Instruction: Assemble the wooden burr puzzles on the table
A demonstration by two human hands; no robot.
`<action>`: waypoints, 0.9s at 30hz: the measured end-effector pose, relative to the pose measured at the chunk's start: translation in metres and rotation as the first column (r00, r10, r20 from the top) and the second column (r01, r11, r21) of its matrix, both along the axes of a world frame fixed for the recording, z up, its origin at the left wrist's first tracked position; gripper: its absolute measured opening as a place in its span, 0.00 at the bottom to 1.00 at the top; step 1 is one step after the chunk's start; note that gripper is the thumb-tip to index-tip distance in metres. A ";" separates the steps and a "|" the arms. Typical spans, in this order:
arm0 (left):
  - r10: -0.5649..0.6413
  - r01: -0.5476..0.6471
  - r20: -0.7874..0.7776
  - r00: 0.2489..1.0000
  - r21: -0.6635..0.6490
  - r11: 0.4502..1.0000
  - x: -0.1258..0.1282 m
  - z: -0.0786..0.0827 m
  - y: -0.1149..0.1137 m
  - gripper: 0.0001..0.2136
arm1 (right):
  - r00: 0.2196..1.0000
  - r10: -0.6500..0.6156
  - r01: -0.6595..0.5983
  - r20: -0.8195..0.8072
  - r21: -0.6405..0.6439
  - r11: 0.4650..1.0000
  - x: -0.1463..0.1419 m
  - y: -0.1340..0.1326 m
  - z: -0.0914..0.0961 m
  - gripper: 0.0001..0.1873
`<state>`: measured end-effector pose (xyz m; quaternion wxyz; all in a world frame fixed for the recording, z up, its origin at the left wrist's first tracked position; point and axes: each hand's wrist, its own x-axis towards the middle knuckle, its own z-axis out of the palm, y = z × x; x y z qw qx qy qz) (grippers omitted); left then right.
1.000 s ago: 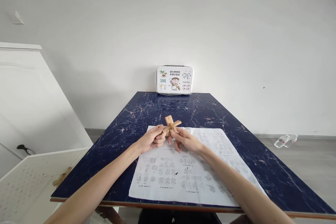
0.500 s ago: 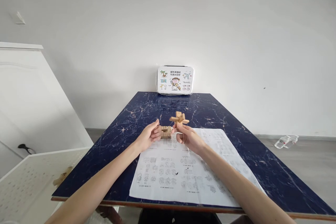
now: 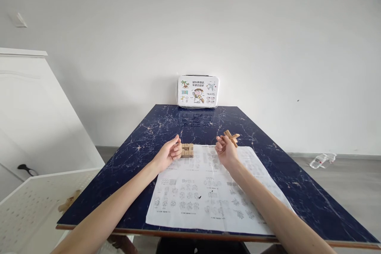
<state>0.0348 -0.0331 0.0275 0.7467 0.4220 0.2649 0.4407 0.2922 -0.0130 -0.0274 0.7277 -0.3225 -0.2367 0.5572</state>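
Observation:
My right hand [image 3: 226, 151] is closed on a wooden interlocking puzzle piece [image 3: 233, 138], a pale star-like cluster of crossed sticks with pointed ends. It is held over the far right part of the printed paper sheet [image 3: 208, 166]. On the left, my left hand [image 3: 169, 153] has its fingers curled in and its thumb raised; whatever they hold, if anything, is hidden. Right beside those fingertips, a blocky wooden puzzle [image 3: 187, 151] with notched bars and small dark marks sits at the sheet's far left edge.
A white case with cartoon prints [image 3: 198, 92] stands against the wall at the back of the blue marbled table [image 3: 143, 135]. To the left, a white perforated surface [image 3: 32, 198] carries another wooden puzzle [image 3: 70, 200]. A clear plastic item [image 3: 322, 161] lies on the floor at right.
My right hand has moved right with the star-like wooden puzzle piece, away from the blocky puzzle, and turned it. My left hand stays almost in place.

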 end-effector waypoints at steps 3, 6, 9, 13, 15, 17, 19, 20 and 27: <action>0.003 -0.003 -0.015 1.000 0.006 1.000 0.000 0.000 0.001 0.15 | 1.000 0.014 -0.014 0.016 0.012 1.000 0.000 -0.001 0.001 0.18; 0.018 -0.017 -0.039 0.999 0.030 0.999 0.000 0.001 0.001 0.16 | 0.996 0.084 -0.084 0.027 -0.005 0.996 -0.004 -0.006 0.006 0.20; 0.086 -0.065 -0.164 0.983 0.129 0.990 0.002 0.001 -0.003 0.18 | 0.980 0.191 -0.190 0.051 -0.027 0.981 -0.012 -0.014 0.014 0.18; 0.305 -0.140 -0.368 0.878 0.412 0.900 0.006 0.000 -0.012 0.20 | 0.908 0.306 -0.306 0.287 -0.047 0.951 -0.025 -0.029 0.022 0.16; 0.427 -0.173 -0.388 0.817 0.541 0.823 0.007 -0.001 -0.016 0.18 | 0.851 0.332 -0.331 0.407 -0.074 0.941 -0.030 -0.035 0.025 0.18; 0.528 -0.192 -0.384 0.757 0.643 0.742 0.008 -0.001 -0.018 0.15 | 0.798 0.341 -0.339 0.497 -0.098 0.936 -0.034 -0.038 0.026 0.19; 0.599 -0.167 -0.378 0.706 0.733 0.659 0.008 -0.002 -0.017 0.11 | 0.757 0.348 -0.350 0.553 -0.107 0.931 -0.036 -0.040 0.027 0.20; 0.625 -0.137 -0.377 0.683 0.775 0.617 0.007 -0.003 -0.016 0.09 | 0.743 0.352 -0.359 0.570 -0.106 0.927 -0.037 -0.040 0.027 0.20; 0.671 0.147 -0.474 0.570 0.863 0.484 0.002 -0.017 -0.008 0.19 | 0.704 0.351 -0.379 0.617 -0.092 0.921 -0.038 -0.037 0.023 0.21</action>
